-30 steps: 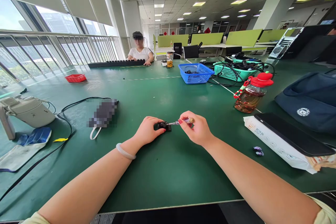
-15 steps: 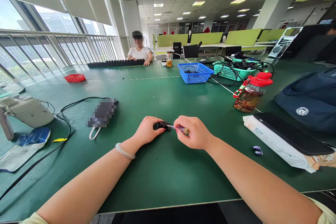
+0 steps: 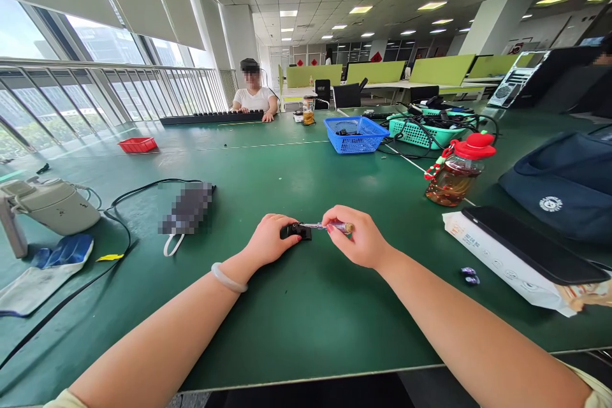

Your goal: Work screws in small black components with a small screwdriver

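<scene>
On the green table a small black plastic part [image 3: 301, 231] lies under my left hand [image 3: 270, 239], whose thumb and fingers are closed on its left end. A screwdriver [image 3: 345, 227] with a translucent handle is gripped in my right hand [image 3: 357, 239]. Its thin metal shaft points left, and the tip is at the top of the black part; I cannot tell whether it touches. The part's left side is hidden by my fingers.
A blue basket [image 3: 356, 135] and a green basket [image 3: 423, 132] with cables stand farther back. Right are a red-lidded bottle [image 3: 456, 172], a phone [image 3: 530, 242] on a white packet [image 3: 488, 258], and a dark bag [image 3: 559, 185]. Left are a glove [image 3: 52, 268] and cable [image 3: 128, 229]. A person [image 3: 253, 99] sits opposite.
My right hand has moved slightly right and up with the screwdriver, which now lies flatter and shows more shaft. My left hand stays on the black part.
</scene>
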